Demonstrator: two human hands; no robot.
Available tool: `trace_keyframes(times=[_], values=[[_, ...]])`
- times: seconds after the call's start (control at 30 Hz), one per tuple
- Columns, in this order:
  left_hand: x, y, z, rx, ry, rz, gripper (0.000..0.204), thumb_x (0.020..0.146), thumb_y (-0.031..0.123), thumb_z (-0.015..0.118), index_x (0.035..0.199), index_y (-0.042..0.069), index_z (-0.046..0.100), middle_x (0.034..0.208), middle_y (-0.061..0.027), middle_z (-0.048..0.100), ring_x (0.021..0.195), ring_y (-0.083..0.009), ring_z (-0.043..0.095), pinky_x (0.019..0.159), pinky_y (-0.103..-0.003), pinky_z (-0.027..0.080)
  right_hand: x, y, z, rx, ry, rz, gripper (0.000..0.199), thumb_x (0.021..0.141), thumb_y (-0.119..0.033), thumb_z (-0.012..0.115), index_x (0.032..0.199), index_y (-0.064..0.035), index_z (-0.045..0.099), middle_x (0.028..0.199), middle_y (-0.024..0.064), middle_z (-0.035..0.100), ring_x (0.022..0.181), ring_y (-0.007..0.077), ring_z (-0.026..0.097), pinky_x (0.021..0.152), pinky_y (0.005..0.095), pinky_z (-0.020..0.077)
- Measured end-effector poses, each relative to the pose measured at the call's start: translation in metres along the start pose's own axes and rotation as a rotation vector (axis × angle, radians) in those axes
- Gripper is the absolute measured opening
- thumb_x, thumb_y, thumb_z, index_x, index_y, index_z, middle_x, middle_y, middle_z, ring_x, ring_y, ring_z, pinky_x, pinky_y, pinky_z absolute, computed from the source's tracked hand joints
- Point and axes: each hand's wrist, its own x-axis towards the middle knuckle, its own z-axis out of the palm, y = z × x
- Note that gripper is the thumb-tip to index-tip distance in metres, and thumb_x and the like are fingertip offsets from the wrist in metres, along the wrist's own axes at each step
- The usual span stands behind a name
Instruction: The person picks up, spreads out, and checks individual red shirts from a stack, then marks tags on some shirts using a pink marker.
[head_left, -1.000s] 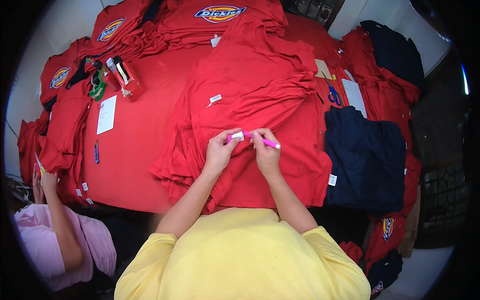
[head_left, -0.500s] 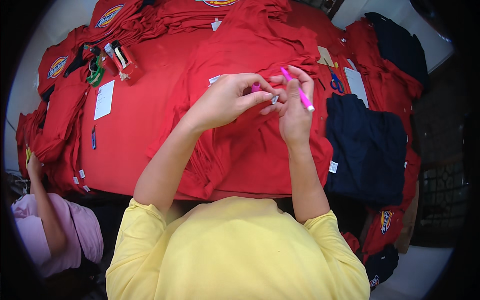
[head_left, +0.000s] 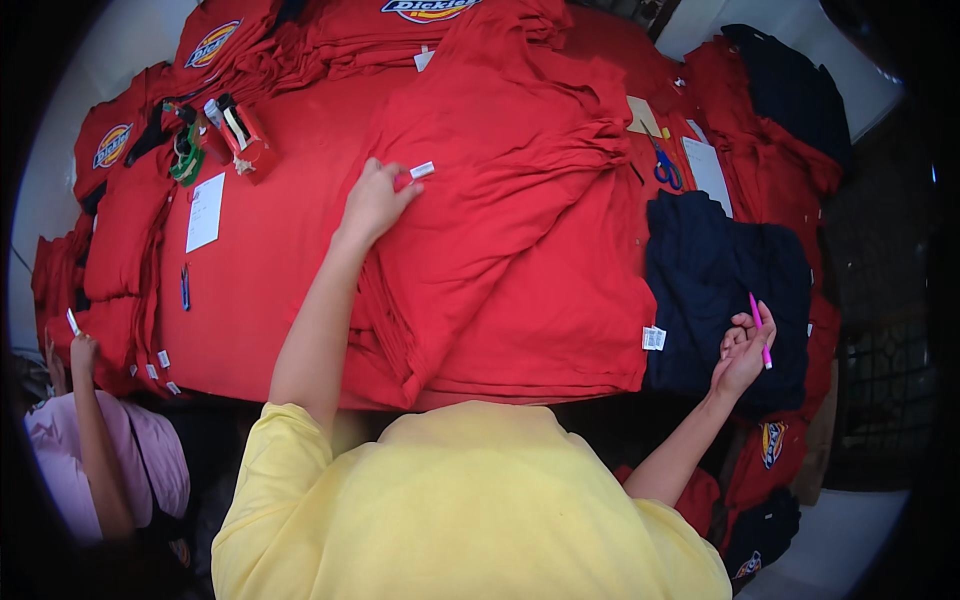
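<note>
My right hand (head_left: 740,358) is at the right, over the folded navy garments (head_left: 700,270), and grips a slim pink pen (head_left: 760,325) that points up between the fingers. Farther left, my left hand (head_left: 374,205) lies on the spread stack of red garments (head_left: 500,230). Its fingers are closed round a small pink cap (head_left: 402,181), mostly hidden by them. Just beyond those fingertips a white label (head_left: 422,171) shows against the red cloth. Another white label (head_left: 653,338) sticks out at the red stack's near right corner, beside the navy cloth.
Blue-handled scissors (head_left: 665,170) and a paper sheet (head_left: 707,175) lie at the right. A red holder (head_left: 245,145), a written sheet (head_left: 205,213) and blue thread snips (head_left: 185,287) are at the left. Red piles line the back. A co-worker's hand (head_left: 84,350) holds something at far left.
My hands have separated. The right carried the pink pen right and nearer, over the navy garments; the left moved left, down to the red cloth. The small white piece between my fingers no longer shows.
</note>
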Motion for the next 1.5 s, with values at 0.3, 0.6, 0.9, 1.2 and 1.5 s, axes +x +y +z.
trace_keyframes(times=[0.3,0.6,0.9,1.2,1.5], values=[[-0.009,0.032,-0.026,-0.102,-0.047,-0.047,0.019,0.083,0.016,0.069,0.089,0.003,0.057,0.087,-0.0125,0.061,0.082,-0.0284,0.061,0.073,-0.039,0.047,-0.039,0.009,0.091,-0.009,-0.350,0.041,0.030,0.099,-0.021,0.052,0.122,-0.0028,0.051,0.097,0.0096,0.065,0.066,0.0068,0.058,0.046,0.0168,0.0395],[-0.055,0.123,-0.091,-0.739,-0.606,0.378,0.016,0.087,0.010,0.065,0.100,0.000,0.065,0.086,-0.0048,0.067,0.085,-0.0116,0.062,0.079,-0.027,0.047,-0.100,-0.010,0.198,-0.080,-0.886,-0.189,0.040,0.079,0.000,0.071,0.115,-0.0047,0.058,0.109,0.0075,0.064,0.082,0.0132,0.062,0.071,0.0269,0.0501],[-0.056,0.035,-0.059,-0.134,-0.277,-0.060,0.028,0.085,0.026,0.068,0.097,0.001,0.066,0.083,-0.0116,0.066,0.076,-0.0268,0.065,0.072,-0.037,0.050,-0.023,0.004,0.020,0.239,-0.583,0.126,0.021,0.083,-0.005,0.068,0.099,-0.0050,0.054,0.074,0.0034,0.055,0.060,0.0087,0.050,0.049,0.0176,0.0352],[-0.075,0.010,-0.004,0.036,-0.087,-0.002,0.029,0.081,0.028,0.073,0.089,0.004,0.058,0.089,-0.0103,0.061,0.079,-0.0317,0.063,0.067,-0.043,0.050,-0.035,0.002,0.020,-0.068,-0.333,0.140,0.015,0.090,-0.005,0.061,0.105,-0.0021,0.058,0.075,0.0024,0.058,0.061,0.0064,0.051,0.054,0.0183,0.0395],[-0.032,0.007,0.004,-0.082,0.212,-0.085,0.030,0.084,0.030,0.069,0.100,0.005,0.066,0.095,-0.0122,0.062,0.087,-0.0289,0.063,0.075,-0.039,0.049,-0.102,0.068,0.177,-0.446,-0.765,-0.423,0.045,0.076,-0.002,0.072,0.116,-0.0064,0.052,0.124,0.0145,0.056,0.105,0.0318,0.060,0.081,0.0375,0.0522]])
